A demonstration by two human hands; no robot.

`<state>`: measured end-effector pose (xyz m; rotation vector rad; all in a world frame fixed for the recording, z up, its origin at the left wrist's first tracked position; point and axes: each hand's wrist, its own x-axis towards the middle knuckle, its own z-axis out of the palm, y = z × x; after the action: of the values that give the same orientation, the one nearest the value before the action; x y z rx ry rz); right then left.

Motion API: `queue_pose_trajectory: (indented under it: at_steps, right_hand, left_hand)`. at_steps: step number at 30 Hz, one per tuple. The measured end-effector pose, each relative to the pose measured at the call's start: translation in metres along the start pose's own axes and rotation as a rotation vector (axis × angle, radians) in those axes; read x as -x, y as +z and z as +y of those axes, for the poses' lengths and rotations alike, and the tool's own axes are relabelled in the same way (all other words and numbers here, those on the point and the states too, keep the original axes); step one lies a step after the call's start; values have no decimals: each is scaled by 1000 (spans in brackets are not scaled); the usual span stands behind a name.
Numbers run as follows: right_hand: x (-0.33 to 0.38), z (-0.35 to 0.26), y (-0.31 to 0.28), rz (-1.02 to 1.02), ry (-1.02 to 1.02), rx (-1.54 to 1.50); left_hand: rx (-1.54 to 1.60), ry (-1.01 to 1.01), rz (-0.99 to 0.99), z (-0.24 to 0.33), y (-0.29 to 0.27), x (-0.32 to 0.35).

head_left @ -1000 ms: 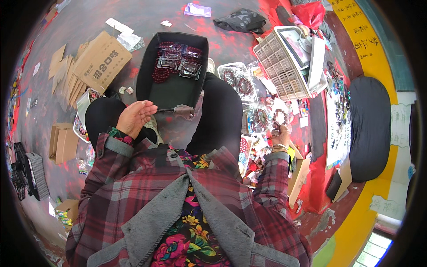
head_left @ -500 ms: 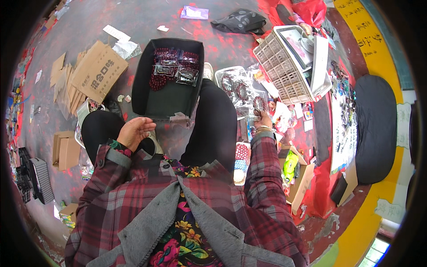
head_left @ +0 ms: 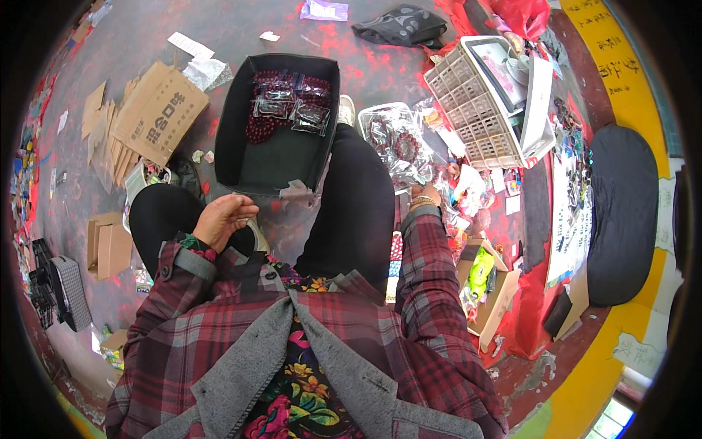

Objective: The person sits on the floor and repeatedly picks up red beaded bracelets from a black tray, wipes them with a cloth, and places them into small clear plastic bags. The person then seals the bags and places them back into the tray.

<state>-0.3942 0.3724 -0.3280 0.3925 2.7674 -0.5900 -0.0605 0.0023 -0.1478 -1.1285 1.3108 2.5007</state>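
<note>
My left hand (head_left: 228,219) hovers over my left knee, just short of the near edge of a black tray (head_left: 270,172). Its fingers are loosely bent and nothing shows in them. Inside the tray lie dark red beaded bracelets (head_left: 261,130) and small clear packets (head_left: 310,117). Further right, my right hand (head_left: 426,194) is closed at the near end of a clear plastic bag (head_left: 415,174); its fingertips are partly hidden. A dark red beaded bracelet (head_left: 406,146) shows among the clear bags in a white tray (head_left: 384,108).
A white plastic crate (head_left: 472,110) leans at the far right with flat items inside. Flattened cardboard (head_left: 161,113) is stacked at the left. An open cardboard box (head_left: 501,300) with a bright green package stands beside my right forearm. A black cloth bag (head_left: 401,28) lies farther off.
My right hand has drawn slightly nearer to me, and the clear bags by it have shifted, so a round bracelet shows plainly. My left hand has stayed almost still.
</note>
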Motion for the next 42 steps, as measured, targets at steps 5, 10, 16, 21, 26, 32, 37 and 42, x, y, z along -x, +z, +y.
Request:
queue_pose_trajectory:
  at_steps: [5, 10, 16, 21, 26, 32, 37, 42]
  right_hand:
    - [-31, 26, 17, 160, 504, -520]
    - [-6, -5, 20, -62, 447, -907]
    - [-8, -7, 10, -354, 589, -1171]
    - [-13, -9, 5, -350, 519, -908]
    - [-12, -10, 5, -317, 508, -813]
    - [-29, 9, 15, -326, 583, -934]
    - [2, -23, -1, -481, 589, -712]
    - [-20, 25, 0, -499, 475, -850]
  left_hand:
    - [3, 6, -16, 3, 3, 1]
    - [8, 7, 20, 0, -1, 4]
    - [1, 7, -12, -1, -2, -2]
    - [-5, 2, 10, 2, 4, 0]
    - [-22, -6, 40, 0, 4, 3]
    - [-28, -5, -1, -2, -1, -2]
    - [-47, -17, 54, -3, -2, 8]
    - [-31, 14, 19, -5, -1, 0]
